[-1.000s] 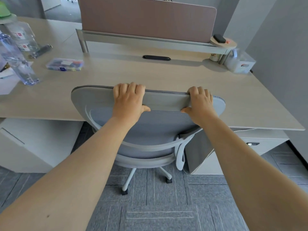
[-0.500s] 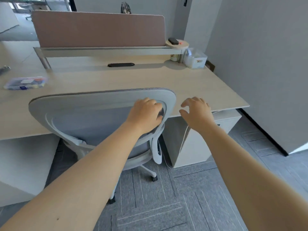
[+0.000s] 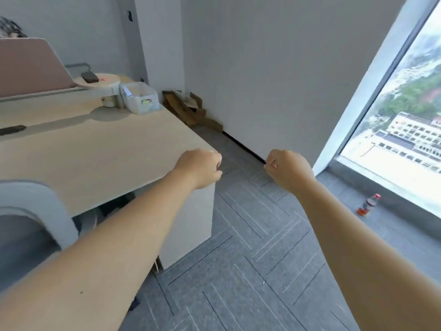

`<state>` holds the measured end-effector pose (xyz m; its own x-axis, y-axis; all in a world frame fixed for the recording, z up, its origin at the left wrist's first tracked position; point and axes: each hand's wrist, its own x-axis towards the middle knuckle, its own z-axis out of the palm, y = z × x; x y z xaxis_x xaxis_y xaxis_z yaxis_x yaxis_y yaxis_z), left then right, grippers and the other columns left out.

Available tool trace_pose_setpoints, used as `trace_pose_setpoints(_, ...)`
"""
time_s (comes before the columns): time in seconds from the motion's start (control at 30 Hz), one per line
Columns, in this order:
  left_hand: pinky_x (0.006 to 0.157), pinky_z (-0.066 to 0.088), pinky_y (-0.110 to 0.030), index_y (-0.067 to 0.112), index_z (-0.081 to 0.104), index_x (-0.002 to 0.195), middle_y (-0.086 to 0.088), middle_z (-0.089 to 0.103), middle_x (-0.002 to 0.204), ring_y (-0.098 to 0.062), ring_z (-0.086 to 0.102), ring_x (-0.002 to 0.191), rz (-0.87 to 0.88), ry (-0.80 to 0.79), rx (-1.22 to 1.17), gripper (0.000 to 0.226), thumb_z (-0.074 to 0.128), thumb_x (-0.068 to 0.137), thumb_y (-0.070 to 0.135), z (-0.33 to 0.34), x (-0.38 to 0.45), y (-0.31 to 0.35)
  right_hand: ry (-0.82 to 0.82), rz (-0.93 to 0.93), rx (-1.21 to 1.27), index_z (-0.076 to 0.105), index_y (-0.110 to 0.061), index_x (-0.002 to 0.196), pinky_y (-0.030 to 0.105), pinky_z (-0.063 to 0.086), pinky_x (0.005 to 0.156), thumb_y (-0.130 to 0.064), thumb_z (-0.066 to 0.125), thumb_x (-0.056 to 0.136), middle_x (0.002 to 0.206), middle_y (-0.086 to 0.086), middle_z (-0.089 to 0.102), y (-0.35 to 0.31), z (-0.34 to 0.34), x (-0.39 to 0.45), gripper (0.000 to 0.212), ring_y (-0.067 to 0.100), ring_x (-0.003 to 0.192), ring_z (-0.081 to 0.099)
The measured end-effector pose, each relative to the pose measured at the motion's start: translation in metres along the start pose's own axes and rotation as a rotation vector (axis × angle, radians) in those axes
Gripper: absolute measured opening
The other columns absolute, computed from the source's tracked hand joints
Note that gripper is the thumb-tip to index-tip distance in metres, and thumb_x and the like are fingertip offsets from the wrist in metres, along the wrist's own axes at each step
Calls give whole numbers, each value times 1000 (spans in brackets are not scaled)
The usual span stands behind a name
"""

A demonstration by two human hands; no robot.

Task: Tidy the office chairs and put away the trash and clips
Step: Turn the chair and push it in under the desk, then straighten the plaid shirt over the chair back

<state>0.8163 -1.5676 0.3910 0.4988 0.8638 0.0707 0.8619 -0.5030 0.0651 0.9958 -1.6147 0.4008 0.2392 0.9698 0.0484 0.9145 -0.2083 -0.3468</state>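
The grey office chair (image 3: 35, 211) shows only its backrest at the lower left edge, tucked against the wooden desk (image 3: 95, 151). My left hand (image 3: 199, 167) hovers over the desk's right corner with fingers curled shut, holding nothing. My right hand (image 3: 287, 169) is out over the carpet to the right of the desk, also curled shut and empty. A plastic bottle with a red cap (image 3: 367, 204) stands on the floor by the window. Neither hand touches the chair.
A clear plastic box (image 3: 140, 97) and a round wooden stand with a dark device (image 3: 97, 81) sit at the desk's far right end beside the pink divider (image 3: 28, 65). Flattened cardboard (image 3: 188, 108) lies against the wall. A large window (image 3: 403, 120) fills the right side.
Both hands have come off the chair's backrest and closed into loose fists. The view has swung right, from the chair and desk toward the wall, window and floor bottle.
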Motion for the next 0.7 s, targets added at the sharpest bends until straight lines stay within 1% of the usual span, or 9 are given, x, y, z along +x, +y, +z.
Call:
trace_pose_setpoints(0.07, 80, 43, -34, 7, 57, 107, -12, 61, 115, -32, 56, 104, 22, -23, -7, 27, 46, 92, 26, 3, 36, 29, 6, 28, -28, 62, 1, 105, 42, 53, 85, -5, 45, 88, 109, 18, 68, 39, -13, 21, 24, 36, 99, 62)
trace_pose_setpoints(0.17, 84, 44, -35, 8, 56, 111, -10, 60, 116, -30, 56, 106, 48, -65, -1, 29, 45, 92, 28, 8, 86, 60, 8, 53, -24, 61, 0, 105, 43, 54, 86, -6, 45, 88, 110, 16, 66, 83, -24, 53, 24, 36, 100, 61)
trace_pose_setpoints(0.33, 83, 46, -36, 9, 56, 112, -9, 61, 115, -28, 57, 104, 59, -104, -11, 29, 45, 93, 28, 17, 165, 77, -38, 84, -32, 60, -1, 107, 45, 53, 89, -6, 47, 88, 112, 15, 66, 128, -24, 118, 24, 34, 102, 61)
trace_pose_setpoints(0.47, 84, 46, -35, 10, 56, 113, -9, 61, 116, -27, 56, 104, 26, -132, -48, 29, 46, 93, 30, 31, 232, 61, -57, 71, -79, 60, -1, 110, 45, 53, 90, -9, 47, 89, 113, 15, 66, 142, -17, 187, 25, 34, 103, 61)
trace_pose_setpoints(0.63, 84, 48, -37, 13, 57, 111, -7, 62, 114, -26, 57, 102, -85, -152, -134, 29, 48, 92, 33, 37, 344, 5, -98, 20, -110, 58, 0, 113, 45, 52, 93, -11, 47, 91, 118, 16, 64, 131, -13, 318, 28, 34, 108, 60)
trace_pose_setpoints(0.7, 83, 48, -37, 13, 57, 111, -7, 62, 114, -26, 57, 102, -126, -154, -135, 29, 48, 92, 33, 32, 387, -18, -118, -3, -94, 56, -1, 117, 42, 51, 93, -13, 47, 92, 122, 14, 62, 121, -14, 369, 30, 33, 111, 58)
